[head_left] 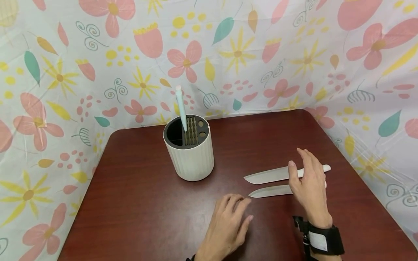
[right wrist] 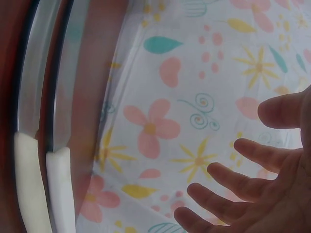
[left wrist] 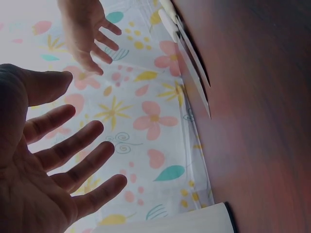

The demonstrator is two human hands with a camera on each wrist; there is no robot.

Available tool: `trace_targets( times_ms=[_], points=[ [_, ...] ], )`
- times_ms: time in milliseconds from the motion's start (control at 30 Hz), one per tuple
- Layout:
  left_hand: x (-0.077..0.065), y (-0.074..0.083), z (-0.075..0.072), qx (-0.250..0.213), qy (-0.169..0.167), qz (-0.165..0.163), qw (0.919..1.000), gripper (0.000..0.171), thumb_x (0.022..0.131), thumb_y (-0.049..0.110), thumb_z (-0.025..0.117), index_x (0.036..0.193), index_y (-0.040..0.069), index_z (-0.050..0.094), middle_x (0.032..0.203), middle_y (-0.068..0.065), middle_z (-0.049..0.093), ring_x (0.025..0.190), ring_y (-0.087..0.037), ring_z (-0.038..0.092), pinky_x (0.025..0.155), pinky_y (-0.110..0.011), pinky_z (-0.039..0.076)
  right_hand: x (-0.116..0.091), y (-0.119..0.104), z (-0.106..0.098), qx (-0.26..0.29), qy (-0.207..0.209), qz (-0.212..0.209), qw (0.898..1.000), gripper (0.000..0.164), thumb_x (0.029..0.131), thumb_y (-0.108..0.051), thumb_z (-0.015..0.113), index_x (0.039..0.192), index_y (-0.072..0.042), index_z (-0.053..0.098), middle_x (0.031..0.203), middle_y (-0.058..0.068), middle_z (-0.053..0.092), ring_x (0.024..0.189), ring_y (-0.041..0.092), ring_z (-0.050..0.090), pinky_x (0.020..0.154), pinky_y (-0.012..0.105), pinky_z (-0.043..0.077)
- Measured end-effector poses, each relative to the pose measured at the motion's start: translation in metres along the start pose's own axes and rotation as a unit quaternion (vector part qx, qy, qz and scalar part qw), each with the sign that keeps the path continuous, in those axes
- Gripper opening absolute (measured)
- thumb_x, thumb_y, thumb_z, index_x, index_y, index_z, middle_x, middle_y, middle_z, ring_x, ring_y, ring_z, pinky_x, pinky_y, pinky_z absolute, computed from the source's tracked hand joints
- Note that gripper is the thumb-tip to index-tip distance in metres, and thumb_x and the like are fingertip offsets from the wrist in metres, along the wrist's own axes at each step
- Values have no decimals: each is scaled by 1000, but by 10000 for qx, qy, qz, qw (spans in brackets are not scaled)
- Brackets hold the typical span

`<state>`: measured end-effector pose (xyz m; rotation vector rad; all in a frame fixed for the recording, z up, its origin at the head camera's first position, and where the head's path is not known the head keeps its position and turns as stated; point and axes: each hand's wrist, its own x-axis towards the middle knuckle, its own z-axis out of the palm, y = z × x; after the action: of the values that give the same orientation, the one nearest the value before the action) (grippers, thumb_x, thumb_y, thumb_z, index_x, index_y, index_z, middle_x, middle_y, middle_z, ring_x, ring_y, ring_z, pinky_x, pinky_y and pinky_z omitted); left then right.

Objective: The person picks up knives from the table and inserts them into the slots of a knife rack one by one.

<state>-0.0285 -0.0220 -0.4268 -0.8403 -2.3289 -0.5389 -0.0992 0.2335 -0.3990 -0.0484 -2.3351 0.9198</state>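
Observation:
Two knives with white handles lie side by side on the table, blades toward the left. The far knife (head_left: pixel 267 176) has a broader blade, while the near knife (head_left: pixel 271 191) is slimmer. Over their handles hovers my right hand (head_left: pixel 309 185), its fingers spread and holding nothing; it hides part of both handles in the head view. In the right wrist view both white handles (right wrist: pixel 62 189) show apart from the fingers. My left hand (head_left: pixel 228 223) is left of the near blade tip, fingers loosely bent and nothing in them.
A white ribbed knife holder (head_left: pixel 192 163) with a black slotted top stands toward the back of the brown table (head_left: pixel 137 203). A utensil with a pale blue handle (head_left: pixel 181 107) sticks up from it. Flower-patterned cloth (head_left: pixel 238 54) hangs behind and beside the table.

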Motion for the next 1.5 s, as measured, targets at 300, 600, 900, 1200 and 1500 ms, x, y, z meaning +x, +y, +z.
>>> trace_targets(
  times_ms=[300, 600, 900, 1200, 1500],
  points=[
    [0, 1, 2, 20, -92, 168, 9998, 32, 94, 31, 68, 124, 20, 63, 115, 5, 64, 108, -14, 59, 91, -32, 48, 6, 12, 1, -157, -96, 213, 9996, 49, 99, -18, 56, 146, -5, 51, 151, 29, 47, 136, 52, 43, 109, 73, 29],
    [4, 0, 3, 37, -79, 481, 9988, 32, 93, 27, 70, 124, 21, 63, 114, 5, 64, 105, -14, 60, 93, -31, 48, 18, 30, 3, -406, -269, 478, 9977, 52, 100, -23, 56, 148, -4, 49, 151, 31, 44, 133, 55, 43, 103, 73, 33],
    [4, -2, 4, -3, -170, 513, 9985, 34, 93, 26, 70, 125, 20, 63, 114, 5, 65, 105, -13, 60, 96, -31, 49, 26, 45, 10, -690, -450, 635, 9946, 53, 100, -26, 56, 147, -2, 49, 148, 35, 44, 129, 61, 41, 102, 73, 31],
    [3, -2, 5, -127, -396, 479, 9980, 35, 92, 26, 71, 126, 22, 62, 116, 5, 64, 108, -14, 58, 95, -32, 49, 34, 65, 12, -909, -1110, 874, 9858, 60, 104, -36, 49, 150, 2, 42, 148, 41, 38, 125, 66, 37, 96, 77, 29],
    [1, 0, 7, -115, -633, 434, 9970, 39, 91, 27, 74, 127, 24, 61, 117, 6, 64, 108, -13, 58, 94, -33, 48, 43, 85, 12, -1334, -2009, 1203, 9630, 75, 105, -50, 40, 149, 11, 35, 144, 49, 32, 121, 72, 32, 89, 80, 31]
  ],
)
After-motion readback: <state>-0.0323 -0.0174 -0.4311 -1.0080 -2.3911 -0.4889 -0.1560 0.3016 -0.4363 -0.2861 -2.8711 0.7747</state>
